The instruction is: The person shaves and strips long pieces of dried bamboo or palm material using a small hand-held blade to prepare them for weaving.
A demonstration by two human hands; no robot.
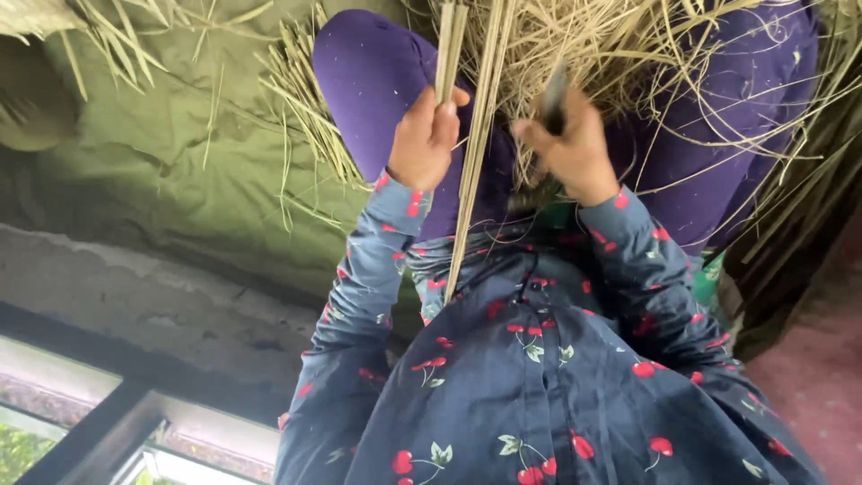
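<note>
The dress (pixel 539 395), dark blue with red cherries, fills the near part of the view, its sleeves running up to both hands. Just above the dress, the left hand (pixel 424 139) is closed around a few flat cane strips (pixel 446 54) that stand up past the top edge. Beside it, a longer strip (pixel 471 171) slants from the top edge down onto the dress front. The right hand (pixel 570 148) is clenched on a dark tool (pixel 554 99), blurred, which looks like a knife, its tip in the straw (pixel 593 45) heaped over the purple lap (pixel 368 81). Left of the dress lies a green cloth (pixel 180 144) with loose stalks scattered on it. Judging by the pile, much straw is unsorted, while only a few strips are trimmed and gathered, so the work appears to be at an early or middle stage.
</note>
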